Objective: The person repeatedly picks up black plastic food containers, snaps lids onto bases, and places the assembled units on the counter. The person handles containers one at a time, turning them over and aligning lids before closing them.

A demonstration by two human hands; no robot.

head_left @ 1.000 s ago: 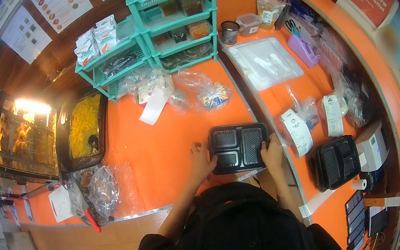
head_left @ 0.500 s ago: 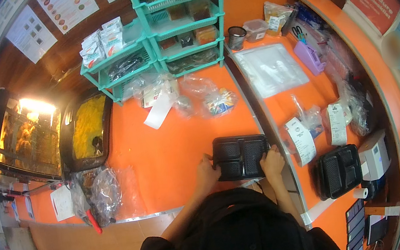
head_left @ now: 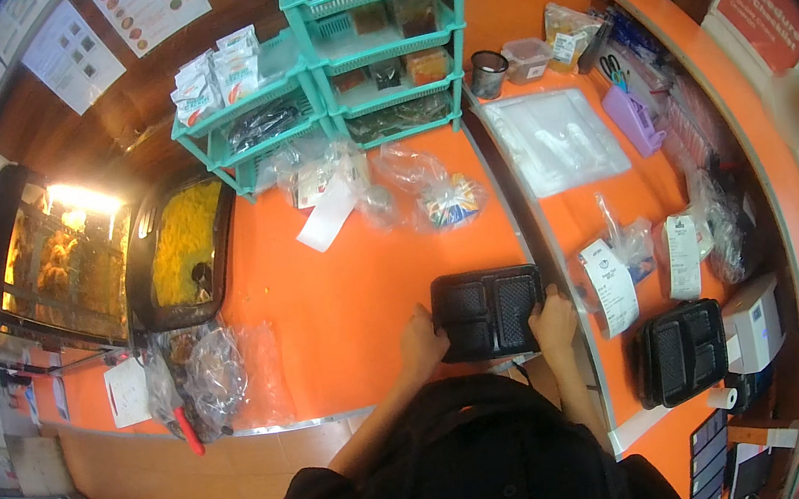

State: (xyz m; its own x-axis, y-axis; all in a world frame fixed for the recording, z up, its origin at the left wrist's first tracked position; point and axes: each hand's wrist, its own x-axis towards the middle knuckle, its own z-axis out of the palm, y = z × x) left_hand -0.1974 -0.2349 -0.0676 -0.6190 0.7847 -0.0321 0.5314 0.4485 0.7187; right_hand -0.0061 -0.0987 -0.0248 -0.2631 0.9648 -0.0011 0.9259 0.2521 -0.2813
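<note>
A black food tray with three compartments [head_left: 477,342] lies level at the front edge of the orange counter, nothing in its compartments. My left hand [head_left: 424,340] grips its left side, and my right hand [head_left: 553,320] has the right side between thumb and fingers. To the right, a stack of similar black trays [head_left: 681,354] rests on the side counter. Two white receipts, one nearer [head_left: 611,288] and one farther right [head_left: 683,258], lie over clear plastic bags beyond that stack.
At the back stands a turquoise tiered rack [head_left: 382,40] with packets. A black pan of yellow rice [head_left: 179,248] sits left, beside a lit glass food warmer [head_left: 68,263]. Plastic bags [head_left: 219,374] and a red handle [head_left: 188,431] lie at the front left edge.
The view has shifted slightly, so the surroundings sit a little farther right. Both hands keep their hold on the tray, which stays at the counter's front edge.
</note>
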